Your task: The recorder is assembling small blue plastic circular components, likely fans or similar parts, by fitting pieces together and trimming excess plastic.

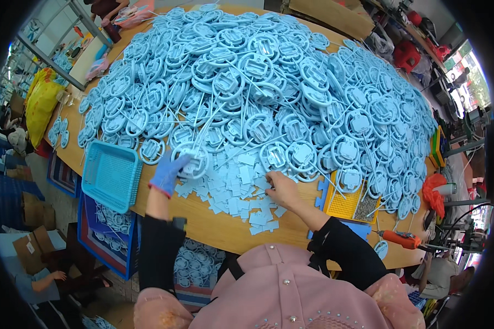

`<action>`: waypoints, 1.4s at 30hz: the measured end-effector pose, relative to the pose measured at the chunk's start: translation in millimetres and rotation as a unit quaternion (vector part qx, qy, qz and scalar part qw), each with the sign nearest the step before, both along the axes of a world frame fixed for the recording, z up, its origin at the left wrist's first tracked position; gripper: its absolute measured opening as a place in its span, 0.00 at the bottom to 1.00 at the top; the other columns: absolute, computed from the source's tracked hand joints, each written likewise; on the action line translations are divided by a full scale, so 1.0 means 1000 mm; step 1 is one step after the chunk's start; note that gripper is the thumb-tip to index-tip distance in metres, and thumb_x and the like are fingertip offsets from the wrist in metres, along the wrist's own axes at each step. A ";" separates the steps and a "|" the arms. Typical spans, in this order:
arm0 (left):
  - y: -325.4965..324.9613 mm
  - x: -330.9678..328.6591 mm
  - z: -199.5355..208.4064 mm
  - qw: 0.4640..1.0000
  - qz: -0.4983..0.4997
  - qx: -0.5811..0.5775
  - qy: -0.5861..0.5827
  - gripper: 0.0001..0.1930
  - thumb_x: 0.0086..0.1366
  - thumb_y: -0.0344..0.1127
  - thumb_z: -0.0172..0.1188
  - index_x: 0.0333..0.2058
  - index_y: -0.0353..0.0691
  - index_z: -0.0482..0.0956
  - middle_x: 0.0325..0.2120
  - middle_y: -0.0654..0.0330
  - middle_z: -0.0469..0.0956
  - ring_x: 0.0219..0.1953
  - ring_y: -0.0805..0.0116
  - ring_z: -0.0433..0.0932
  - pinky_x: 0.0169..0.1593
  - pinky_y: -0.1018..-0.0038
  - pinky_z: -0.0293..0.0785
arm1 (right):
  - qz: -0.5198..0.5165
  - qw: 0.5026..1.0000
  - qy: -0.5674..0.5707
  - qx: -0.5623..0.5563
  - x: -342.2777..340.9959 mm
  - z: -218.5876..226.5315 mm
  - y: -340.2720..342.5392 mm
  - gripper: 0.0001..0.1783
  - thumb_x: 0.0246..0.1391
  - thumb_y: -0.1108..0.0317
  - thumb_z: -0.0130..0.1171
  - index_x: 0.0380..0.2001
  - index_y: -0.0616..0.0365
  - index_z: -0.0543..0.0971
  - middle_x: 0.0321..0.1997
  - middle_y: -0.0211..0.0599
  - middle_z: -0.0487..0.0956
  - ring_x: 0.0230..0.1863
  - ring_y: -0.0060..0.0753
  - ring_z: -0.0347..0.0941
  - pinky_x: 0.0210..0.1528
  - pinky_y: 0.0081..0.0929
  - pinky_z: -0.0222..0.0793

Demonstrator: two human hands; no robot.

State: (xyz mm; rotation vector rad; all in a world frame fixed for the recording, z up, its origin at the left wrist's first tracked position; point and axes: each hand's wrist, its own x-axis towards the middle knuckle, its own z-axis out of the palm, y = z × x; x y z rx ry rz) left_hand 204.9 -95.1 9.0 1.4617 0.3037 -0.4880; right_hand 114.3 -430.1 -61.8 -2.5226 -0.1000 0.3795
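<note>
My left hand (167,171), in a blue-violet glove, is closed on the rim of a light-blue plastic ring part (195,174), which has a block-shaped centre and a long thin stem. My bare right hand (284,189) is at the right edge of a heap of small flat light-blue plates (233,183), with its fingers curled inward. Whatever its fingertips hold, if anything, is too small to tell. Just beyond that hand lies another ring part (273,156). A big mound of similar ring parts (258,66) rises behind both hands.
A light-blue basket (111,200) stands left of my left hand. To the right are a yellow tray (340,204) holding small grey bits, an orange-handled tool (399,238) and a red plastic bag (433,192). Crates of ring parts (197,263) sit below the wooden table's (217,237) near edge.
</note>
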 end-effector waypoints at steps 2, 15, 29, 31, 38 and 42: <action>-0.002 -0.039 -0.011 0.978 0.080 -0.192 -0.021 0.31 0.57 0.42 0.65 0.56 0.39 0.64 0.46 0.55 0.73 0.47 0.63 0.75 0.43 0.67 0.78 | -0.028 0.995 0.073 0.055 0.001 -0.003 -0.007 0.17 0.43 0.64 0.64 0.37 0.56 0.73 0.39 0.38 0.74 0.38 0.45 0.75 0.41 0.40 0.70; -0.110 -0.143 -0.057 0.955 0.100 -0.267 0.080 0.24 0.60 0.32 0.61 0.55 0.42 0.65 0.49 0.54 0.71 0.49 0.59 0.75 0.45 0.58 0.79 | -0.056 0.993 -0.025 0.103 -0.011 -0.001 -0.005 0.10 0.46 0.67 0.63 0.31 0.58 0.74 0.30 0.41 0.74 0.35 0.42 0.74 0.36 0.37 0.69; -0.160 -0.119 -0.049 0.953 0.057 -0.290 0.071 0.18 0.62 0.28 0.56 0.51 0.38 0.66 0.42 0.56 0.74 0.40 0.64 0.77 0.41 0.67 0.79 | 0.155 0.941 -0.260 0.151 -0.029 0.066 -0.017 0.17 0.43 0.71 0.64 0.40 0.56 0.77 0.38 0.36 0.76 0.37 0.41 0.74 0.40 0.31 0.70; -0.158 -0.118 -0.043 0.938 0.067 -0.330 0.086 0.18 0.61 0.26 0.57 0.50 0.39 0.67 0.41 0.58 0.74 0.38 0.68 0.77 0.38 0.71 0.78 | 0.093 0.935 -0.282 0.195 -0.026 0.060 -0.022 0.19 0.47 0.68 0.64 0.45 0.56 0.76 0.40 0.34 0.77 0.39 0.37 0.74 0.43 0.29 0.70; -0.192 -0.114 -0.038 0.972 0.080 -0.219 0.014 0.22 0.59 0.28 0.59 0.51 0.37 0.66 0.41 0.58 0.75 0.39 0.70 0.76 0.39 0.74 0.75 | -0.221 0.787 0.238 0.525 -0.031 0.038 -0.032 0.21 0.56 0.57 0.59 0.46 0.61 0.73 0.39 0.32 0.78 0.36 0.21 0.74 0.36 0.21 0.71; -0.217 -0.103 -0.040 0.993 0.031 -0.098 -0.061 0.23 0.58 0.31 0.61 0.51 0.34 0.66 0.42 0.57 0.75 0.41 0.70 0.76 0.42 0.75 0.73 | -0.288 0.760 0.192 0.549 -0.036 0.029 -0.041 0.20 0.57 0.58 0.58 0.45 0.61 0.74 0.37 0.30 0.77 0.36 0.20 0.73 0.36 0.20 0.70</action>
